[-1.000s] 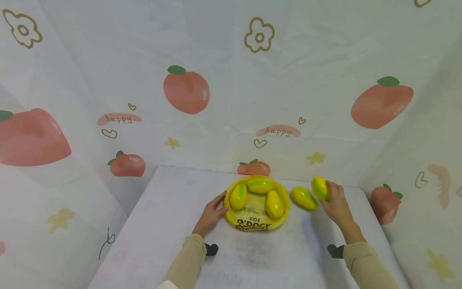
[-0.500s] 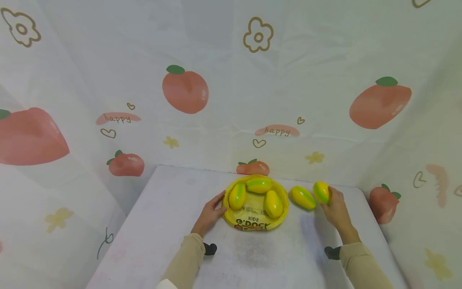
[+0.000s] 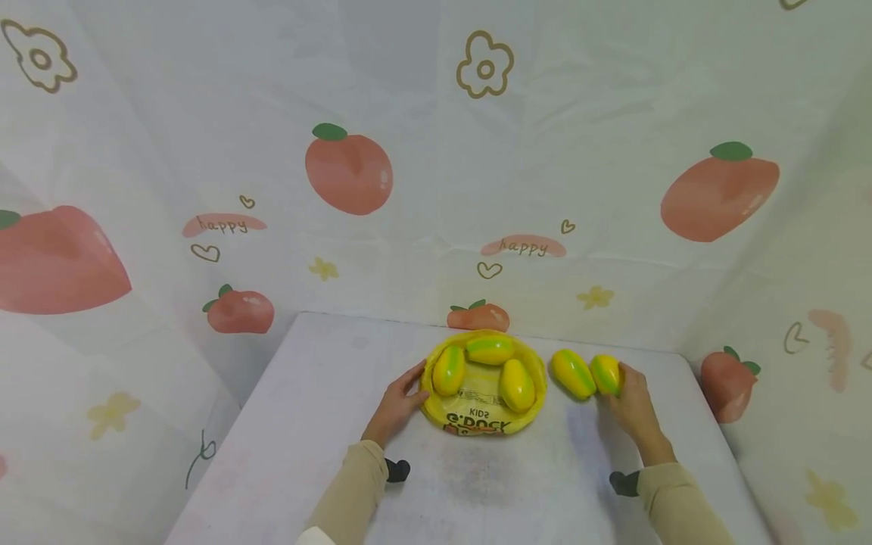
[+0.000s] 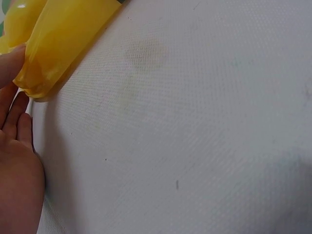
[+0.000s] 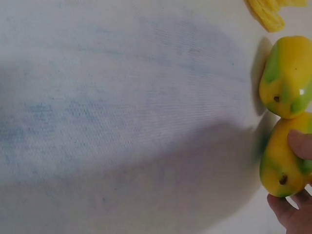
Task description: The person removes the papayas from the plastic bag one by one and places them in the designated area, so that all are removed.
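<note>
A round yellow basin (image 3: 480, 383), lined with printed plastic, stands near the table's back edge with three yellow-green papayas inside. My left hand (image 3: 395, 405) holds its left rim; in the left wrist view the thumb lies over the yellow plastic (image 4: 63, 41) and the fingers are on the outer side. My right hand (image 3: 633, 401) grips a papaya (image 3: 605, 374) at table level. In the right wrist view the thumb rests on this papaya (image 5: 278, 161) and fingertips lie at its lower end. Another papaya (image 3: 572, 374) lies between it and the basin, touching the gripped one.
The white table (image 3: 327, 393) backs onto a curtain (image 3: 422, 250) printed with peaches and flowers, which also rises at both sides. Dark wrist-camera mounts (image 3: 397, 470) show beside the sleeves.
My right hand has lowered its papaya onto the table and brought it against the neighbouring one, which has turned slightly. The left hand and the basin have stayed in place.
</note>
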`<state>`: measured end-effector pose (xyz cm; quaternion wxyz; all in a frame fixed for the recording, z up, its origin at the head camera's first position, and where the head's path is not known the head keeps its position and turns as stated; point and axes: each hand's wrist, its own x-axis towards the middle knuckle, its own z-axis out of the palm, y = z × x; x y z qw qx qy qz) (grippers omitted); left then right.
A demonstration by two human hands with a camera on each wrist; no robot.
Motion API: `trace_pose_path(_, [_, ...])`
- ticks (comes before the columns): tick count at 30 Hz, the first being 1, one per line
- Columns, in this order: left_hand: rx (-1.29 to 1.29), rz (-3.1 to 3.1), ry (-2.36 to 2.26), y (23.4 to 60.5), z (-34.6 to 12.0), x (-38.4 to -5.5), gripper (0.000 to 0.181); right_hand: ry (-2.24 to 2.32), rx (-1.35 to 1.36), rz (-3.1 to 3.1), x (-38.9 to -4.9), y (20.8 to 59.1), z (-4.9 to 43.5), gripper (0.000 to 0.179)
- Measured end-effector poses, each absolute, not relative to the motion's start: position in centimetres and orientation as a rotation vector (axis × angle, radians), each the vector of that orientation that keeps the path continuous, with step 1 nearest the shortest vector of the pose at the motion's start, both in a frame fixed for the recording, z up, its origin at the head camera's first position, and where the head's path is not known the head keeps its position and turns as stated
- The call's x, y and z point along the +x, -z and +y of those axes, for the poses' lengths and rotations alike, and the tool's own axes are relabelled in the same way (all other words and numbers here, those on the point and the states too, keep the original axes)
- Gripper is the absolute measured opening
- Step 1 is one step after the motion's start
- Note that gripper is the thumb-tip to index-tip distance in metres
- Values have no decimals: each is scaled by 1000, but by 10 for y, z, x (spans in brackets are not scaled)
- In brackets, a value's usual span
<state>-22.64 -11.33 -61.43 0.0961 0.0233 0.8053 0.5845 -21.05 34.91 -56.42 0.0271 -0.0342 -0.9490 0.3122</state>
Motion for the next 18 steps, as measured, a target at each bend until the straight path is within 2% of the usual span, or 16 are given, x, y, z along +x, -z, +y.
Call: trace_pose_path(18, [69,2394,-1714,618,-114,-228,63,-997,-144,-2974,-208,561,349,76])
